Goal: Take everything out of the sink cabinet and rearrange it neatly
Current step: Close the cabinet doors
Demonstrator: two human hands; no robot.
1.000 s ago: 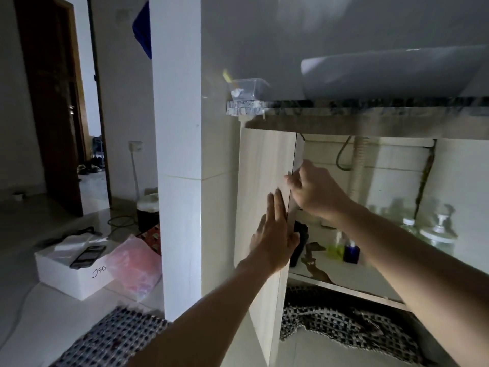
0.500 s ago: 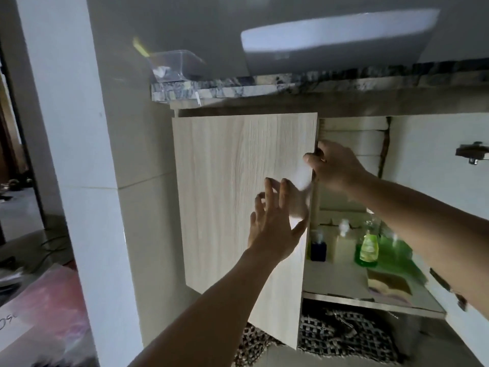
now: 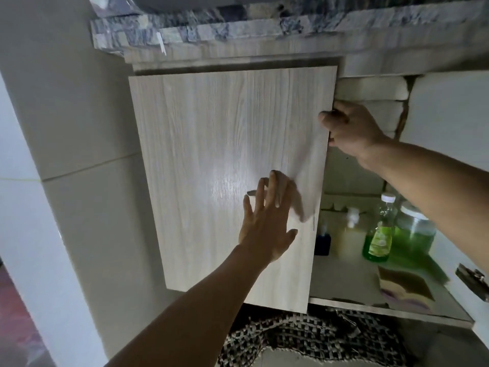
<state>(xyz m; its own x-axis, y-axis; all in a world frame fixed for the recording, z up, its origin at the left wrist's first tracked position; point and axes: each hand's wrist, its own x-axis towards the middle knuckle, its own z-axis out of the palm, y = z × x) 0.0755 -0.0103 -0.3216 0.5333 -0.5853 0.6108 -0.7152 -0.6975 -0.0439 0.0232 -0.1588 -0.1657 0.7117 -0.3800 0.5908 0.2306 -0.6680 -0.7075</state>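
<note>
Under the stone bench [image 3: 238, 30], the task looks barely begun or close to its end; from this moment alone I cannot say which, since nothing is seen outside the cabinet. Going from the left, the wood-grain left door [image 3: 227, 181] stands nearly flat to the camera, covering the left part of the opening. The left hand [image 3: 267, 223] lies open on its face near the free edge, fingers spread and palm pressing. The right hand [image 3: 349, 128] is closed around the upper part of that same free edge, fingers curled behind the panel. Right of the door, the shelf [image 3: 352, 276] carries a small dark bottle [image 3: 322, 243] at its left edge just behind the door, then a pale pump bottle [image 3: 349, 234], a green dish-soap bottle [image 3: 378, 234], and a large jar [image 3: 412, 231] of green liquid; a sponge [image 3: 404, 286] lies near the shelf's front right corner. A woven mat [image 3: 304, 337] lies on the floor below. Compared with half a second ago, the door has swung further toward the frame and fills more of the view, the right hand has kept its grip on the edge, and the bottles sit as before.
</note>
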